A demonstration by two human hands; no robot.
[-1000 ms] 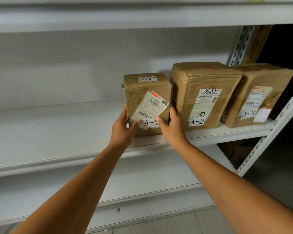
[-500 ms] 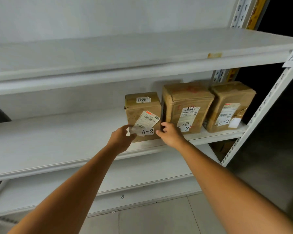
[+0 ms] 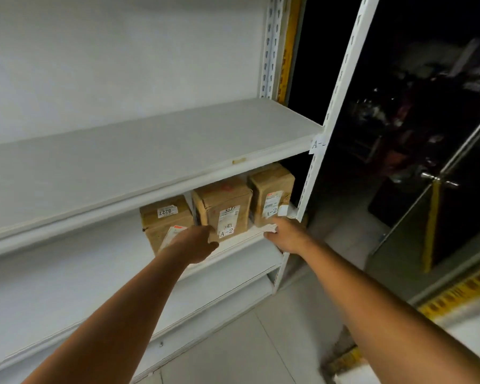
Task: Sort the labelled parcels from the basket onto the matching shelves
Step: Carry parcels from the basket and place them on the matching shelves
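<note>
Three brown cardboard parcels stand side by side at the right end of a white shelf (image 3: 243, 238). The left parcel (image 3: 164, 217) has a "0227" sticker on top. The middle parcel (image 3: 225, 200) and the right parcel (image 3: 269, 187) show "A-2" labels. My left hand (image 3: 197, 243) hovers in front of the left parcel and hides its lower label, with loose fingers that hold nothing. My right hand (image 3: 286, 234) is at the shelf's front edge below the right parcel, fingers apart and empty. An "A-2" paper tag (image 3: 317, 144) hangs on the upright post. No basket is in view.
A bare white shelf (image 3: 150, 151) runs above the parcels and another shelf (image 3: 67, 286) lies below. The rack's white post (image 3: 302, 212) stands to the right. Beyond it are a dark glass door with a metal handle (image 3: 438, 181) and yellow-black floor tape (image 3: 460, 292).
Both hands have let go of the left parcel and drawn back. My right hand has moved right along the shelf edge. The view has risen and swung right.
</note>
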